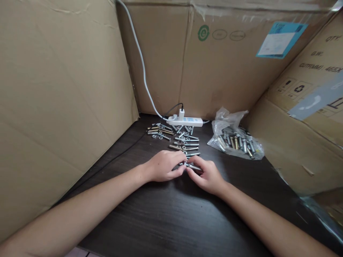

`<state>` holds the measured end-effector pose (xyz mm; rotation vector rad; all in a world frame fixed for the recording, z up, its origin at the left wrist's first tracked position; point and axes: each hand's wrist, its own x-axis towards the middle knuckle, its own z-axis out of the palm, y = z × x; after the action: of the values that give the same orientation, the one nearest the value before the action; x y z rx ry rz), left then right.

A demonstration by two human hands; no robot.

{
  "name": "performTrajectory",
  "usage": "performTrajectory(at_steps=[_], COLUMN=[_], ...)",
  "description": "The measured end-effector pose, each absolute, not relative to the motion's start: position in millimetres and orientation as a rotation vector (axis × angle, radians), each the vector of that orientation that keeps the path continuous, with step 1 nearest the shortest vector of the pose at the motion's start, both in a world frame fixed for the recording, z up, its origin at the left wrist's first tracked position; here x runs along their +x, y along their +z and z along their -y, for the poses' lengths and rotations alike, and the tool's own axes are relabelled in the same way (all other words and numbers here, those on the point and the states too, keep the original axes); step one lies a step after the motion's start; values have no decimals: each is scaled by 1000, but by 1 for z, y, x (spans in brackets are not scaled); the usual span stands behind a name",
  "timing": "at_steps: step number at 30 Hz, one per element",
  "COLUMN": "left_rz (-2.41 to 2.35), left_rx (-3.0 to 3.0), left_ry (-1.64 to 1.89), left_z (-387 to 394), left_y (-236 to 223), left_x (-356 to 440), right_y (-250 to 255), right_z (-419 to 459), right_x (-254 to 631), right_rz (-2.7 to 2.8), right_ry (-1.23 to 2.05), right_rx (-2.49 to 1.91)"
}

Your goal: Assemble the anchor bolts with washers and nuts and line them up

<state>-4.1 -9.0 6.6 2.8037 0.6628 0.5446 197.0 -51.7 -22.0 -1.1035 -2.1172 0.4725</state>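
Observation:
A silver expansion bolt [194,167] is held just above the dark table between my two hands. My right hand [207,176] grips its shank with the thumb and fingers closed. At its left end my left hand [164,165] pinches the threaded part, where a nut or washer seems to sit; the fingertips partly hide it. Right behind my fingers lie loose bolts with sleeves [190,144], mostly silver and some brass-coloured, in rough rows. Small washers and nuts [160,138] are scattered among them.
A white power strip [191,121] with a plugged-in charger [181,114] lies behind the bolts. A black cable [118,156] runs across the table [160,217] at left. A clear plastic bag [227,125] of bolts rests at right. Cardboard boxes [166,53] wall in three sides.

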Motion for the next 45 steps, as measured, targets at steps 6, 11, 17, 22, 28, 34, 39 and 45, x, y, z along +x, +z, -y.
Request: performTrajectory(at_steps=[6,11,17,22,28,34,39,45], left_rz=[-663,-747,-594,-565,-586,-593,-616,-764], left_rx=[2882,2889,2820,2808,2807,2807,2798,2367], left_ry=[490,546,651,644,629,572,533,617], left_z=[8,10,13,13,11,11,10,17], left_y=[6,5,7,5,4,6,6,0], left_x=[-3,-2,-4,-4,-4,-4,-4,6], right_y=[-21,-21,-19,-19,-21,-20,-19,-16], right_z=[52,52,52,53,53,53,53,54], right_x=[197,197,195,195,196,196,197,196], right_rz=[2123,2121,2044,2021,2030,2047,2074,2072], right_ry=[449,458,497,498,502,496,491,489], right_rx=[-1108,-1115,-1092,-1088,-1089,-1093,-1085,-1055])
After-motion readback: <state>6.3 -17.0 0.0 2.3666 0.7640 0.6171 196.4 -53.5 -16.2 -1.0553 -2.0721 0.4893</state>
